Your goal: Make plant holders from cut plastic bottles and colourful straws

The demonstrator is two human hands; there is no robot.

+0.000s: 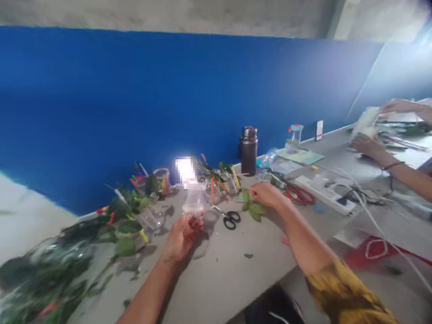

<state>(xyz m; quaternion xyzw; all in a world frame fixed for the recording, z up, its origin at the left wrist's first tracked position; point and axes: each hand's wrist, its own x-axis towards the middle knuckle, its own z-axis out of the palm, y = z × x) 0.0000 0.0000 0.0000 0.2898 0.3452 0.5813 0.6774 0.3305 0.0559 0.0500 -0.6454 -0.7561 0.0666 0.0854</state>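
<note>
On my feed the left hand (182,238) wraps around a clear plastic bottle (194,202), held upright just above the grey table (229,274). The right hand (266,194) sits curled at a sprig of green leaves (254,208); I can't tell whether it pinches them. Black-handled scissors (230,219) lie between the hands, and a co-worker's hands (369,146) work off to the right

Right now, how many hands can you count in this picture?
4. The left hand holds a clear plastic bottle, the right hand is at green leaves, and a co-worker's hand and other hand are far right.
</note>
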